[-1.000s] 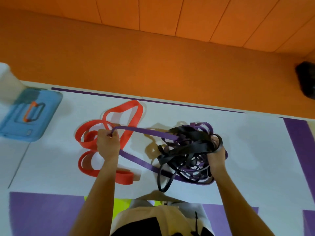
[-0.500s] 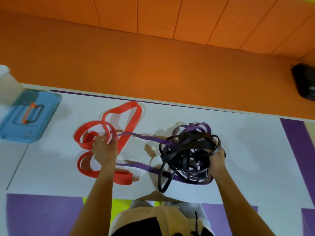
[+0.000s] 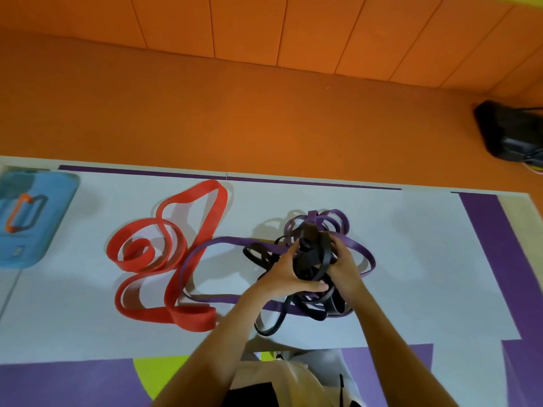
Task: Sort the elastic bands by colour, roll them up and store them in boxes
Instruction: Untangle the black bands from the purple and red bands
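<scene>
The knot of black bands (image 3: 311, 261) sits between both sets of fingers, lifted a little above the white mat (image 3: 411, 289), with purple bands (image 3: 363, 248) threaded through it and looping out on every side. The left hand (image 3: 283, 277) curls round the near left of the knot, thumb underneath; the right hand (image 3: 343, 264) closes on black strands from the other side, so both hold the same bundle. These bands look flat, soft and rubbery: light, floppy, likely grippy against each other, so tugging hard would probably tighten the snarl. A better hold is one single strand near where it leaves the knot, feeding it out loop by loop. One long purple loop trails away to the left of the fingers and reaches the red band (image 3: 176, 251), which lies separated in loose coils on the mat. Farther left lies a blue box (image 3: 32, 224); far right, beyond the mat, a black bag (image 3: 511, 133).
</scene>
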{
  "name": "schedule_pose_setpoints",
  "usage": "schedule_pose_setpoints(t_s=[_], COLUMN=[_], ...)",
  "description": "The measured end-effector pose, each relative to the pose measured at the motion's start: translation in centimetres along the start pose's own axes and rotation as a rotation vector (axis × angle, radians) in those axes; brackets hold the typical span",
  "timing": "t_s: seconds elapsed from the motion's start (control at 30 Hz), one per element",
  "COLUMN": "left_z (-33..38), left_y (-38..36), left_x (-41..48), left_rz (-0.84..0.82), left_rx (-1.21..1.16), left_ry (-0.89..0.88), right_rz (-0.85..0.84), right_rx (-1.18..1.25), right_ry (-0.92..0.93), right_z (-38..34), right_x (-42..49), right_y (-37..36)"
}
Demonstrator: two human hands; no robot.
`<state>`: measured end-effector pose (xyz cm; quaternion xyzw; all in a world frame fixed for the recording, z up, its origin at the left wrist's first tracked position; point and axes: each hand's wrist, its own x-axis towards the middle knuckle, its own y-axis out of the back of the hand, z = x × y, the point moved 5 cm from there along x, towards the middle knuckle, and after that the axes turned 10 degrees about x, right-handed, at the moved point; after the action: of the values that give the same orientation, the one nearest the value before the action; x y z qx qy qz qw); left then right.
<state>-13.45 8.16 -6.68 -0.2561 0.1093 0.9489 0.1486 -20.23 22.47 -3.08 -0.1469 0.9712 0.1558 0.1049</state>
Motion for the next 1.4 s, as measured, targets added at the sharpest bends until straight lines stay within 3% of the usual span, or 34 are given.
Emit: schedule_pose_setpoints(t_s=[0.17,0.3,0.33,0.43,0.5,0.57,0.67,0.73,0.9,1.13,1.3,1.4], left_z=[-2.4,-3.5,-4.0,-5.0,-5.5,-5.8,-6.4,-6.5,-6.3,-4.2,-5.2,-6.0], left_y=[2.5,4.3,4.6,6.1,7.2,8.2,9.3,9.8,10.7,11.0,12.3,12.8], left_x=[-0.4,-1.3,-1.7,-3.3,-4.4,-5.5,-6.9,-7.8,-9.0,-9.4,-9.7,-9.6], left_rz=[0.205,0.369,0.401,0.49,0.549,0.594,0.659,0.684,0.688,0.617,0.665,0.689], left_rx=[-0.342,-0.368,-0.358,-0.328,-0.268,-0.208,-0.149,-0.121,-0.123,-0.058,-0.182,-0.224], left_ry=[0.077,0.121,0.123,0.103,0.093,0.082,0.075,0.053,0.0,-0.134,-0.063,-0.01], right_rz=[-0.517,-0.766,-0.715,-0.189,0.033,-0.008,-0.375,-0.5,-0.32,-0.446,-0.148,-0.077], right_rx=[0.107,0.332,0.398,0.441,0.37,0.194,-0.094,-0.211,-0.319,-0.244,0.07,0.29], right_ry=[-0.209,-0.27,-0.269,-0.299,-0.316,-0.293,-0.224,-0.206,-0.099,-0.176,-0.195,-0.153], right_z=[1.0,0.0,-0.1,0.9,1.9,2.3,2.6,2.9,2.0,0.5,-0.2,-0.8], right_x=[-0.7,-0.9,-0.4,2.1,3.3,4.1,3.9,3.5,4.5,6.6,7.0,6.7], right_y=[-2.1,-4.7,-4.6,-2.4,-1.3,-1.7,-4.3,-5.6,-7.0,-10.2,-8.0,-6.7])
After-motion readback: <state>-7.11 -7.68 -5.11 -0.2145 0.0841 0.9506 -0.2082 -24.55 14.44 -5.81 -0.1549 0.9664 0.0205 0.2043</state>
